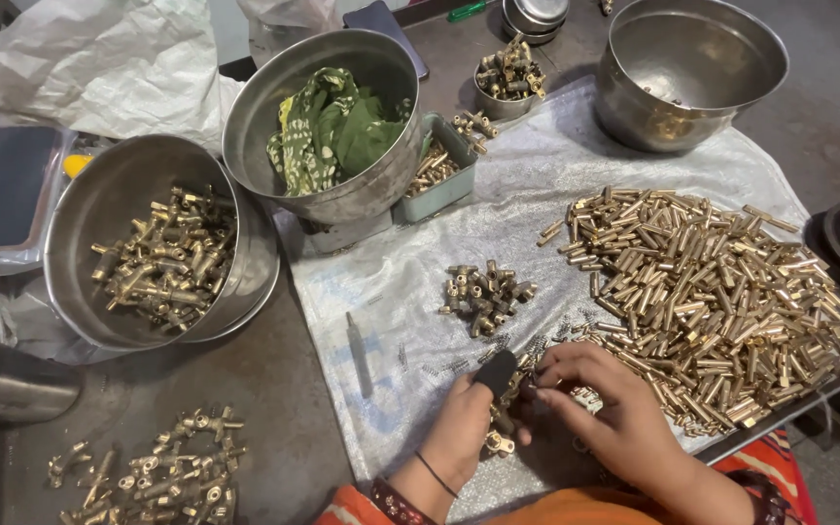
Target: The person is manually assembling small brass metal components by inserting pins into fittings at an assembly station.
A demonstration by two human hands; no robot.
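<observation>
Grey metal makes up my desk (284, 408), worn and dull, with a pale woven sheet (537, 185) spread over its right half and crumpled white sacking (99, 58) bunched at the far left corner. Little of the room shows beyond the desk.

My hands meet at the near edge of the sheet. My left hand (464, 428) is closed around a small black block (495, 373), which tilts up and away from me, its long axis running from near-left to far-right. My right hand (614, 408) curls in from the right, fingertips narrowed to a pinch on a small brass piece (527, 387) just beside the block; how that piece points I cannot tell, my fingers cover it. One brass fitting (498, 444) lies under my left hand.

Right of my hands spreads one big heap of brass tubes (712, 292), too many to count, lying every way. Ahead of my hands sits a small cluster of brass fittings (486, 292), perhaps twenty. One thin grey pin (359, 352) lies to the left on the sheet, pointing away from me.

I count three large steel bowls: one at left (80, 224) holding brass taps, one in the middle (264, 107) holding a green cloth (332, 131), one at far right (760, 58) nearly bare. A small steel cup (498, 105) of fittings and a grey-green tray (459, 185) stand between them. Loose taps (157, 472) lie at near left, beside a steel tumbler (2, 379) on its side.
</observation>
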